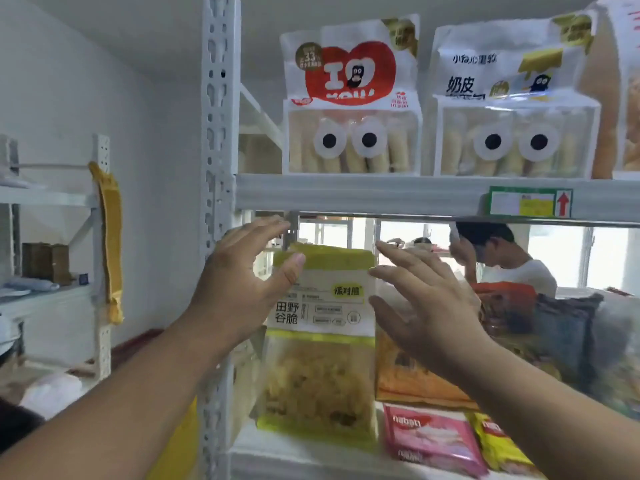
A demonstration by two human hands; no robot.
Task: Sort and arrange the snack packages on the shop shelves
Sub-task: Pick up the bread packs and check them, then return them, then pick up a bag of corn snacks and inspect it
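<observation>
- A white perforated-metal shop shelf (381,197) stands against a pale wall; someone works beyond it.
- The tall yellow-green and white crisp-snack pouch (320,341) stands upright at the lower shelf's left end, beside the post.
- The left hand (239,289) has straight fingers, thumb touching the pouch's top left edge.
- The right hand (426,310) is spread, fingertips at the pouch's right edge; contact unclear.
- The pouch looks light, crinkly, crushable; I'd hold it by the side seams.

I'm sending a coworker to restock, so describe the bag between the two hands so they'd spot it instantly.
Find the white slotted shelf post, then the shelf under the googly-eyed bread bags. Beside the post stands the tall bag with a yellow-green top band, white label and clear window of pale crispy pieces; its neighbour is orange.
</observation>
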